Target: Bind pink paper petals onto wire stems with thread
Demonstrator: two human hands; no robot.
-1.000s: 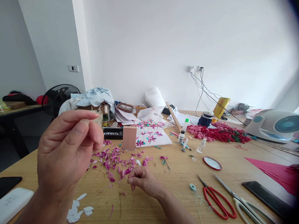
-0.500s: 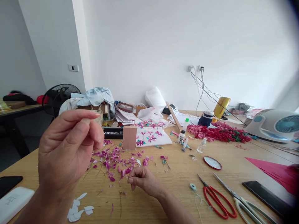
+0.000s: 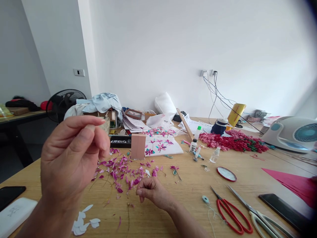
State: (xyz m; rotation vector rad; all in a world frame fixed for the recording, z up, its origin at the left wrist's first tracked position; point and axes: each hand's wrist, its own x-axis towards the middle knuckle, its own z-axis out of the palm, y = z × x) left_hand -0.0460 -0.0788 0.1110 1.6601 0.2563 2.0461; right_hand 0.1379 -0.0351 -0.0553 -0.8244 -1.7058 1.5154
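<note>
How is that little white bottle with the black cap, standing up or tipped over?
Upright: the white bottle has its black cap on top, base downward.

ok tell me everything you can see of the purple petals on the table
The purple petals lie scattered in a loose, uneven heap on the wooden table, from deep magenta to pale pink. They look thin, some curled, perhaps fabric or paper. Thin brownish strands lie among them and nearer the camera. A wooden block stands upright at their far side; the right hand is at their near right edge, contact unclear.
</note>
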